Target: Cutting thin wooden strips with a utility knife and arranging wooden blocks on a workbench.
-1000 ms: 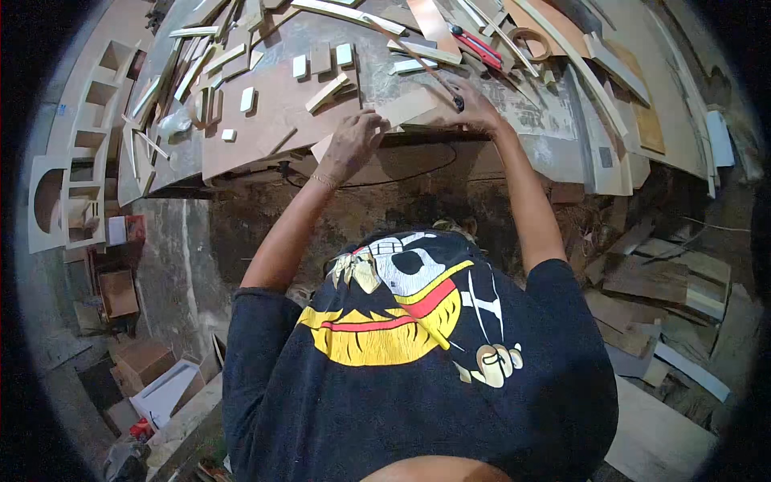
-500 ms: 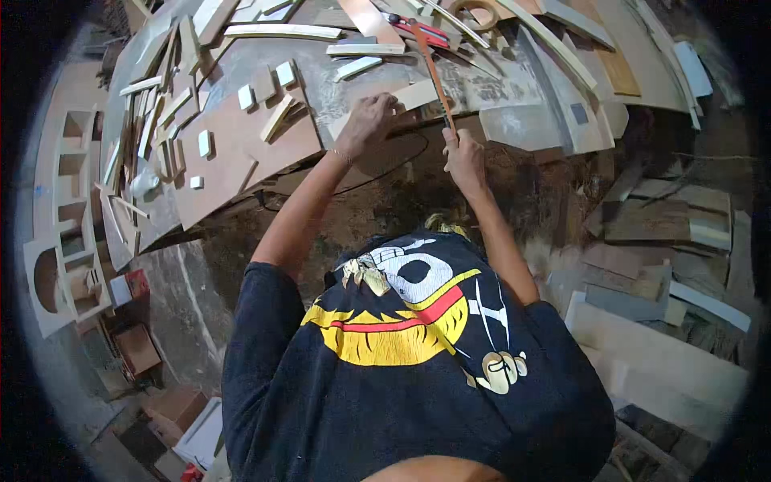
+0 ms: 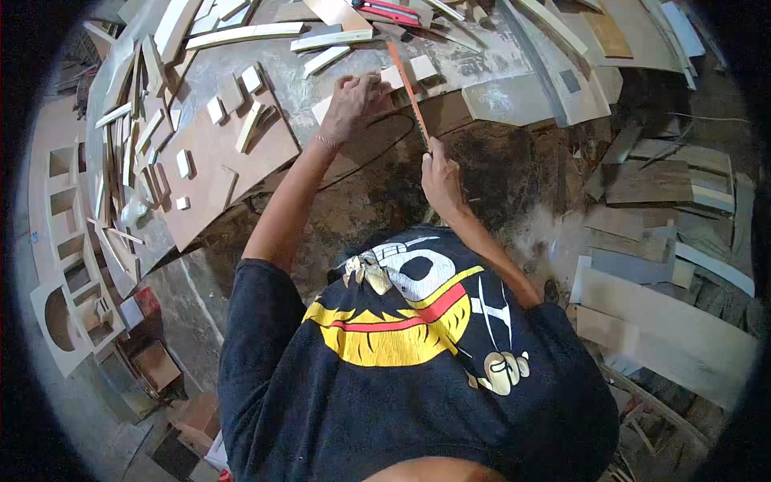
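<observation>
My right hand [image 3: 444, 178] is wrapped around the handle of a saw with a narrow orange frame [image 3: 407, 84], which points away from me. The saw crosses a pale wood strip [image 3: 392, 77] at the near edge of the bench. Curled over that strip, my left hand [image 3: 353, 103] presses it from just left of the saw. A short pale piece [image 3: 422, 67] shows right of the saw; I cannot tell whether it is joined to the strip. The blade's contact with the wood is not clear.
Offcuts [image 3: 144, 128] and small blocks [image 3: 185, 164] litter the bench's left side, some on a brown board [image 3: 210, 201]. A red utility knife [image 3: 389, 11] lies at the back. A compartmented wooden frame [image 3: 78, 241] stands at left; boards [image 3: 658, 313] are stacked at right.
The view has shifted, so the bench contents sit farther left. Pale wood now shows on the saw's right side, where the strip ended at the saw before. Both hands keep their hold.
</observation>
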Action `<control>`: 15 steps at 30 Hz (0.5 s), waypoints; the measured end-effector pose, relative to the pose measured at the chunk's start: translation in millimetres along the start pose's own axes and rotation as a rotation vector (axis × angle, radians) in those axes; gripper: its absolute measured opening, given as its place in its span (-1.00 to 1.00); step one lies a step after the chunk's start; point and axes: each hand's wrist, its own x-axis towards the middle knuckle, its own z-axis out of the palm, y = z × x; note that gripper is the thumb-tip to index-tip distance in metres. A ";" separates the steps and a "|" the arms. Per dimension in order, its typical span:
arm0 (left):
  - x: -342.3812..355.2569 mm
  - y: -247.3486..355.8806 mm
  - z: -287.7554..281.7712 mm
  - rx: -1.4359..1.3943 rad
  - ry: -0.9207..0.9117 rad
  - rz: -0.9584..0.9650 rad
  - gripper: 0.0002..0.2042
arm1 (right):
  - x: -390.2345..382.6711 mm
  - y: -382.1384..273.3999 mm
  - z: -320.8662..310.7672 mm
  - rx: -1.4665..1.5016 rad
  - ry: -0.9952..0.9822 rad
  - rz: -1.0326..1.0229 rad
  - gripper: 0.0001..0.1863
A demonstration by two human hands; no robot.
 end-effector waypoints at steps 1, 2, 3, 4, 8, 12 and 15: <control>-1.3 0.4 0.8 -0.001 -0.020 -0.029 -0.77 | -0.4 0.1 1.7 -0.009 0.022 -0.025 -0.65; -2.2 0.0 1.1 -0.006 -0.015 -0.020 -0.77 | -0.9 -0.4 2.5 -0.017 0.044 -0.050 -0.65; -3.2 -1.5 0.9 -0.004 -0.019 -0.007 -0.76 | -1.1 -1.3 3.1 -0.025 0.053 -0.076 -0.65; -3.6 -3.0 1.2 -0.008 -0.013 0.010 -0.76 | -1.4 -3.3 3.1 -0.035 0.053 -0.067 -0.64; -1.0 -11.0 5.4 0.010 -0.030 0.058 -0.72 | -2.3 -13.5 -1.7 -0.013 -0.033 -0.006 -0.59; 0.6 -15.2 10.8 -0.069 -0.042 0.009 -0.71 | -3.2 -22.3 -6.2 -0.020 -0.046 -0.060 -0.51; -0.3 -15.4 13.6 -0.093 -0.046 -0.027 -0.71 | -3.7 -24.6 -2.7 -0.069 -0.035 -0.122 -0.46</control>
